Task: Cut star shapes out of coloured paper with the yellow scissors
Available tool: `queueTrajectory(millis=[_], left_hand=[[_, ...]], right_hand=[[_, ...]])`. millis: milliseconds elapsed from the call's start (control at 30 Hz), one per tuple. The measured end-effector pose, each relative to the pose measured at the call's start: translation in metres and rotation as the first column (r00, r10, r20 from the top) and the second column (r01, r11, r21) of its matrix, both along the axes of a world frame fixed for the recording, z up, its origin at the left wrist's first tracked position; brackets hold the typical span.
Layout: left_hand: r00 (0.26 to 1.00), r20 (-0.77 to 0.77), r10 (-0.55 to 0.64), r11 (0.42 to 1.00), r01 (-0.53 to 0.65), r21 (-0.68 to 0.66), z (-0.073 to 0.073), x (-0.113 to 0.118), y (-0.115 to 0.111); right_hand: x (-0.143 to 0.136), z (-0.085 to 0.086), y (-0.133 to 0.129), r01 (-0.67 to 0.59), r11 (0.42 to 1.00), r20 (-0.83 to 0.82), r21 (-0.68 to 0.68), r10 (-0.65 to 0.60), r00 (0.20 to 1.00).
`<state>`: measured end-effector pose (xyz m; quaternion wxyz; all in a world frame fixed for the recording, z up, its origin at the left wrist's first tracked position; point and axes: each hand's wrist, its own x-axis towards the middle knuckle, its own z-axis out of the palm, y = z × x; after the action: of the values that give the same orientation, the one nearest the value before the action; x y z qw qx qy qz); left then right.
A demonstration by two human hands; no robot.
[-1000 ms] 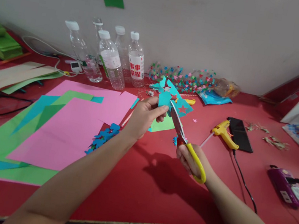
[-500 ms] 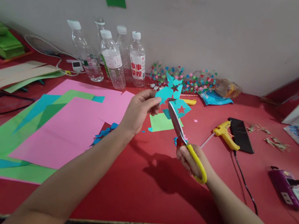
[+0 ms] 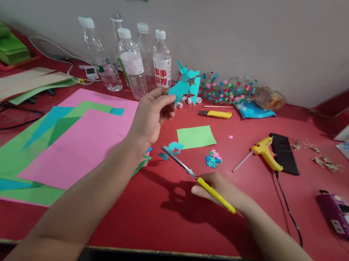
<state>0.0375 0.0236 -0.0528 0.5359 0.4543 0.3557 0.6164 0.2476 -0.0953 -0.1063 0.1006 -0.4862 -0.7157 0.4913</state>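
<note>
My left hand (image 3: 155, 111) pinches a ragged turquoise piece of paper (image 3: 181, 89) with cut-outs, raised above the table. In my right hand (image 3: 214, 189) are yellow-handled scissors (image 3: 197, 179), the blades pointing left, away from that paper. By the blade tips is a blurred blue paper offcut (image 3: 175, 146); whether it lies on the table I cannot tell. A small pile of blue and pink paper stars (image 3: 213, 158) lies beyond my right hand. Behind it rests a light green paper rectangle (image 3: 196, 136).
Coloured paper sheets (image 3: 80, 145) cover the left of the red table (image 3: 143, 228). Plastic bottles (image 3: 130, 66) stand along the wall. A yellow utility knife (image 3: 216, 113) lies behind; a glue gun (image 3: 267, 151), phone (image 3: 284, 153) and purple power strip (image 3: 341, 216) sit right.
The blue offcut with the star hole has come away from the paper and dropped lower. My left hand has moved left and up with the paper; the scissors have swung down and left.
</note>
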Motion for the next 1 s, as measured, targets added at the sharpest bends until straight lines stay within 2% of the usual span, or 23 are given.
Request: queueTrajectory(millis=[100, 167, 267, 367, 467, 533, 600, 667, 733, 867, 1000], left_hand=[[1.0, -0.006, -0.019, 1.0, 0.019, -0.002, 0.001, 0.0, -0.002], [0.998, -0.019, -0.062, 0.998, 0.062, -0.004, 0.001, 0.001, -0.003], [0.981, -0.099, -0.166, 0.986, 0.163, -0.039, -0.001, 0.003, -0.005], [0.939, -0.215, -0.268, 0.963, 0.252, -0.099, -0.01, 0.011, -0.007], [0.867, -0.287, -0.408, 0.912, 0.374, -0.167, -0.027, 0.025, -0.011], [0.802, -0.32, -0.504, 0.864, 0.465, -0.194, -0.037, 0.034, -0.015], [0.754, -0.34, -0.562, 0.827, 0.524, -0.204, -0.046, 0.041, -0.019], [0.737, -0.343, -0.582, 0.813, 0.545, -0.206, -0.051, 0.045, -0.022], [0.735, -0.343, -0.585, 0.81, 0.548, -0.206, -0.053, 0.046, -0.024], [0.722, -0.354, -0.594, 0.803, 0.558, -0.21, -0.054, 0.046, -0.025], [0.719, -0.33, -0.611, 0.791, 0.561, -0.242, -0.056, 0.048, -0.027]], right_hand=[[0.0, -0.001, 0.001, 0.003, 1.0, 0.048, 0.027, -0.004, 0.999], [-0.002, 0.001, 0.0, 0.08, 0.994, 0.015, 0.068, -0.082, 0.997], [-0.005, 0.004, -0.002, 0.261, 0.959, -0.162, 0.115, -0.241, 0.957], [-0.004, 0.002, 0.0, 0.501, 0.86, -0.336, 0.1, -0.445, 0.83], [0.001, -0.004, 0.009, 0.651, 0.757, -0.456, 0.051, -0.562, 0.69], [0.004, -0.008, 0.016, 0.675, 0.738, -0.523, -0.005, -0.577, 0.627], [0.006, -0.011, 0.022, 0.653, 0.756, -0.571, -0.033, -0.551, 0.609], [0.006, -0.012, 0.025, 0.651, 0.754, -0.621, -0.086, -0.552, 0.557], [0.007, -0.013, 0.027, 0.681, 0.727, -0.631, -0.086, -0.569, 0.527], [0.013, -0.016, 0.028, 0.729, 0.685, -0.56, 0.011, -0.599, 0.572], [0.017, -0.021, 0.029, 0.682, 0.731, -0.496, 0.004, -0.591, 0.636]])
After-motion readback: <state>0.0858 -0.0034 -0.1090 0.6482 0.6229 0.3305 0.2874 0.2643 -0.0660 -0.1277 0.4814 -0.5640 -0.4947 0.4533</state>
